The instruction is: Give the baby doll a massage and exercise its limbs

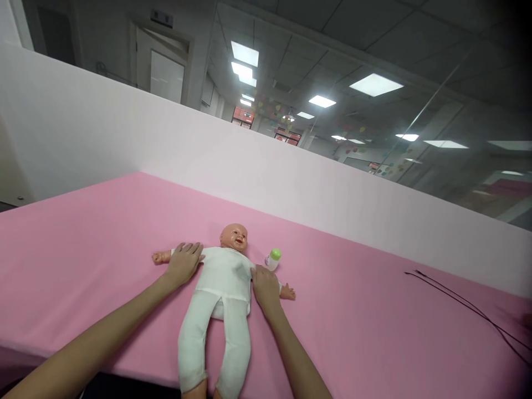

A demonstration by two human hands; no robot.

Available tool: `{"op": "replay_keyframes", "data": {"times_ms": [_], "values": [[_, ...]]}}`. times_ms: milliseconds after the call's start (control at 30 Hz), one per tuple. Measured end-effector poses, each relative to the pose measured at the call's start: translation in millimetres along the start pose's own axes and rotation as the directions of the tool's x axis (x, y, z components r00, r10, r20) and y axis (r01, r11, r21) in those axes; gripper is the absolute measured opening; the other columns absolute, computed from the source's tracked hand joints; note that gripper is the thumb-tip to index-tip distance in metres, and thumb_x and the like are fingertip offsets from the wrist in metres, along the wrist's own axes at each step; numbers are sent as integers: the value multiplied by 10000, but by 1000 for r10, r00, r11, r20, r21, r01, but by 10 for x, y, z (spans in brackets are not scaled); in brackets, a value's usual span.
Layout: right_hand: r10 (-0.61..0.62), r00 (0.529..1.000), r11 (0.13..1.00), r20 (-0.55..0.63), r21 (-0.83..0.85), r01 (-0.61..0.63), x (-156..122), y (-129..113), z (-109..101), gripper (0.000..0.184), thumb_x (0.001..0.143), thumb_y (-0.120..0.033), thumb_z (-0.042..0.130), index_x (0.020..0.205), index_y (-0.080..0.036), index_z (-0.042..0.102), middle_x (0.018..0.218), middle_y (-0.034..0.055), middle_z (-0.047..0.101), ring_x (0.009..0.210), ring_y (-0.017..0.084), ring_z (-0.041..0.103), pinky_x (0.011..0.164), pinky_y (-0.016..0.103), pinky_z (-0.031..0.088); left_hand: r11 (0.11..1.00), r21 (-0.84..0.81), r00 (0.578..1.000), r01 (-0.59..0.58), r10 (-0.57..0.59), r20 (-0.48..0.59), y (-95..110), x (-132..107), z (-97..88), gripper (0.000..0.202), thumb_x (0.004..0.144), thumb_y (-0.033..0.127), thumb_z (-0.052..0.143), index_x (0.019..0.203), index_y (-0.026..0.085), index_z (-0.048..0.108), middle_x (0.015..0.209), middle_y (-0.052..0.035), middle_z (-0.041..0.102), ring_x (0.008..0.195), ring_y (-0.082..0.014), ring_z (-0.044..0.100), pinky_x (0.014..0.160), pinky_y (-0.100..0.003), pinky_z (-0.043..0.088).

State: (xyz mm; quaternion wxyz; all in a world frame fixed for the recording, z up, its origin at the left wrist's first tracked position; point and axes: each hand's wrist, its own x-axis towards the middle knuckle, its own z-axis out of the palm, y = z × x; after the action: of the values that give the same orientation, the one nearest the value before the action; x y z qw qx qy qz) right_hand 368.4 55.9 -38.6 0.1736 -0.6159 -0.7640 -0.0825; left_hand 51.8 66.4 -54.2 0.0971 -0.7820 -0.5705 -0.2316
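Note:
A baby doll (pixel 226 274) in a white top and trousers lies on its back on a pink-covered table, its arms stretched out to both sides. My left hand (pixel 185 263) is closed over the doll's sleeved arm on the left, and the doll's small hand sticks out beyond it. On the other side my right hand (pixel 266 282) is closed around the doll's other upper arm, close to the shoulder. The undersides of my fingers are hidden. Just past my right hand lies a small baby bottle (pixel 273 259) with a green cap, tilted on its side.
The pink table surface (pixel 353 310) spreads widely around the doll. Thin black cables (pixel 461 302) lie at the right. A low white wall (pixel 249 166) runs along the back edge, with glass panes above it. A door (pixel 162 66) stands beyond, at the upper left.

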Motion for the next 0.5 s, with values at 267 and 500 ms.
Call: {"op": "replay_keyframes", "data": {"times_ms": [267,500], "values": [[-106,993,957,-57,264,118,-37,-85,13,446,1088,-376,322,1306,-160,646,1310,166,710,1212,297,660,1016,428,501,998,-47,999,-45,45,4,126,5,10,521,1104,401,288,1474,135,541,1498,-174,598,1357,-339,559,1102,-510,402],[-62,998,974,4,219,60,-98,-36,-18,443,1083,-409,329,1274,-175,653,1299,158,713,1188,309,652,1041,451,473,999,-28,997,33,-31,69,-31,-138,-26,528,1052,475,444,1473,179,558,1506,-172,590,1359,-372,547,1123,-524,374]]}}
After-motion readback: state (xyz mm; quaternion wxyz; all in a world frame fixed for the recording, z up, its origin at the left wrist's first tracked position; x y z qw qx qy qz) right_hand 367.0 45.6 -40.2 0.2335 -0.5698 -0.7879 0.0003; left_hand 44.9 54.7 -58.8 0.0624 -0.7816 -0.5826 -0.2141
